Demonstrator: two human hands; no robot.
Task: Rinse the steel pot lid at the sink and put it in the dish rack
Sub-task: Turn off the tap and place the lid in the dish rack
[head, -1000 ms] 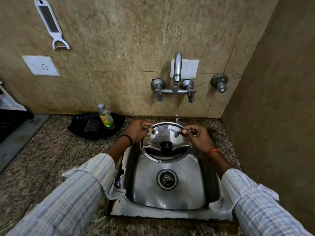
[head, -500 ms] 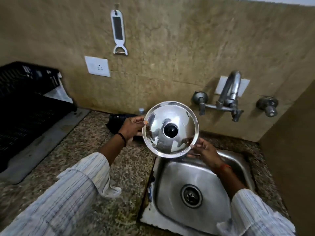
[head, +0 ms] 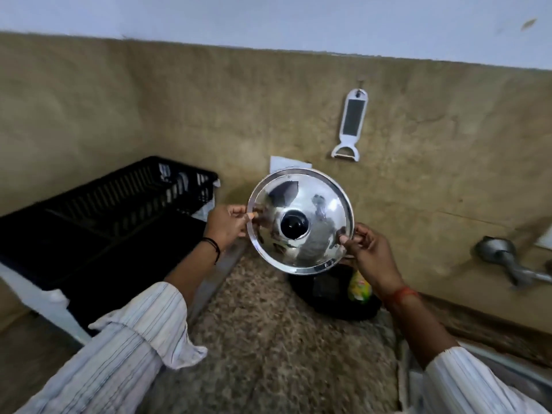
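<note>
The round steel pot lid with a black knob at its centre is held upright in the air above the granite counter, its domed side facing me. My left hand pinches its left rim. My right hand grips its lower right rim. The black plastic dish rack stands on the counter to the left, just beyond my left hand. Only the sink's left edge shows at the lower right.
A black tray with a sponge and a green-yellow soap bottle sits on the speckled counter under the lid. A white peeler hangs on the tiled wall. A tap handle juts out at the right.
The lid has been carried left from above the sink to over the counter near the dish rack. Both hands stay on its rim, and my view has swung left.
</note>
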